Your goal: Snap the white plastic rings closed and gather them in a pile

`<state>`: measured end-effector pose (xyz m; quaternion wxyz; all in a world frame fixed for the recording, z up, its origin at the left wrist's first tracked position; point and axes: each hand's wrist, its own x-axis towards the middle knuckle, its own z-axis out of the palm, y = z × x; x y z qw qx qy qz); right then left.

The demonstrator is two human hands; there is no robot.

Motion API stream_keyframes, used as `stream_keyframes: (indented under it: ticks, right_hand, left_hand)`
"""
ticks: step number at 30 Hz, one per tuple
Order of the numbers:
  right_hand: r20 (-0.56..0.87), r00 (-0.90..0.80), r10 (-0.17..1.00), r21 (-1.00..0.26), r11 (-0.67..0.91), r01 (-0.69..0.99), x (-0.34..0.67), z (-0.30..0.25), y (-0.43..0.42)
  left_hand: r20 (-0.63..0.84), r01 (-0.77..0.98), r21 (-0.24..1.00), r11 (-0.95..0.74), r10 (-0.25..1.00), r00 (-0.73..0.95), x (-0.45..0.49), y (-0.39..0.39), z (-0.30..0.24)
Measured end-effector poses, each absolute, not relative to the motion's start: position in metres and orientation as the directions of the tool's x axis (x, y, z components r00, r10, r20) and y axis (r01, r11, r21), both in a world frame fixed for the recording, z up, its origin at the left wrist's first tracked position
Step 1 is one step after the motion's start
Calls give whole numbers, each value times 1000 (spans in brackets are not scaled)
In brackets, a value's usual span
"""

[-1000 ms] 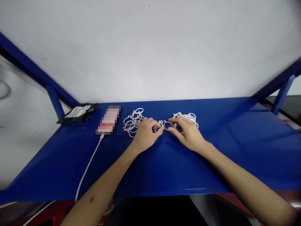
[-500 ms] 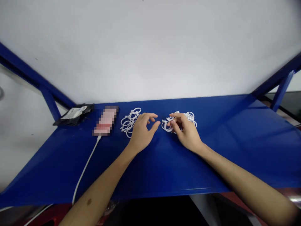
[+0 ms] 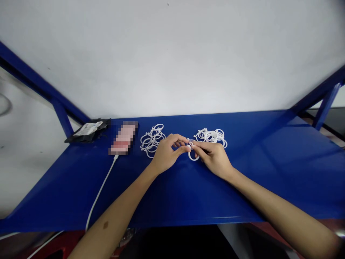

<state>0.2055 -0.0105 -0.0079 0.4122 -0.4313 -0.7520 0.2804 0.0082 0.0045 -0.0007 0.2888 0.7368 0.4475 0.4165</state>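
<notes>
Between my two hands, a white plastic curtain ring (image 3: 193, 159) is held just above the blue table, its loop hanging below the fingertips. My left hand (image 3: 167, 154) pinches the ring's left side, by its small clasp, between thumb and fingers. From the other side, my right hand (image 3: 217, 160) grips it with thumb and forefinger. The fingertips partly cover the clasp, so I cannot tell whether it is fastened. Beside my left hand lies a tangled pile of white rings (image 3: 151, 139). Behind my right hand is a second pile of similar rings (image 3: 212, 135).
On the blue table (image 3: 188, 198), a blurred-out phone (image 3: 123, 138) lies at the left with a white cable (image 3: 101, 189) running over the front edge. A black plastic packet (image 3: 88, 130) sits in the back left corner. Blue frame bars and a pale wall border the table.
My right hand has brought a ring forward and left from the right pile. My left hand has moved right, and its parted thumb and fingers have closed on the same ring.
</notes>
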Motion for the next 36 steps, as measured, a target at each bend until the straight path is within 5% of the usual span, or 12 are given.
stream_keyframes:
  ticks: [12, 15, 18, 23, 31, 36]
  right_hand:
    - [480, -591, 648, -482, 758, 440, 214, -10, -14]
    - [496, -503, 708, -451, 704, 548, 218, -13, -6]
    - [528, -376, 762, -357, 601, 715, 226, -14, 8]
    - [518, -263, 814, -219, 423, 880, 243, -19, 29]
    - [616, -222, 756, -184, 411, 893, 241, -13, 28]
    - [596, -299, 745, -415, 604, 680, 222, -1, 6]
  left_hand:
    - [369, 566, 668, -483, 876, 312, 5, 6, 0]
    - [409, 736, 452, -503, 851, 330, -7, 16, 1]
    - [425, 936, 186, -298, 884, 197, -23, 26, 1]
    - [355, 996, 23, -91, 932, 77, -39, 35, -6]
    - [413, 987, 88, -133, 907, 85, -41, 37, -11]
    - [448, 763, 525, -378, 884, 129, -23, 24, 4]
